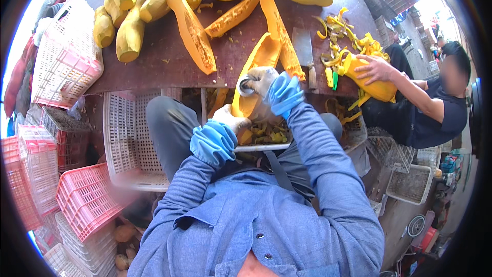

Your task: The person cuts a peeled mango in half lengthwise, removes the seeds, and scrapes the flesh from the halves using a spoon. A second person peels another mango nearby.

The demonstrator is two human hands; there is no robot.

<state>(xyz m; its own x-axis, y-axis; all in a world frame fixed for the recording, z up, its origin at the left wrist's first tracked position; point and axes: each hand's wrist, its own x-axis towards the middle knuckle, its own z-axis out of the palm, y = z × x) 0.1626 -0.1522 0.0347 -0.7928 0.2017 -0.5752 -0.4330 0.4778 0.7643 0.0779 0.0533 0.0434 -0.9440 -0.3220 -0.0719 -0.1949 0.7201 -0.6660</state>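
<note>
My left hand (231,118), in a pale glove with a blue cuff, grips the near end of a peeled, halved pumpkin (249,79). A round metal tool (245,85) is in my gloved right hand (262,80), held at the pumpkin's hollow; its exact kind is not clear. The pumpkin slants over the near table edge, above a container of scraps (269,134) between my knees. Several orange pumpkin halves (192,34) lie beyond on the dark red table (153,61). A cleaver (303,48) rests to their right.
Whole peeled pumpkins (130,32) line the table's far side. At right a co-worker's hand (374,70) rests on a pumpkin (369,79), near peelings (338,27) and yellow and green peelers (335,80). White crates (134,142) and pink crates (90,196) stand left.
</note>
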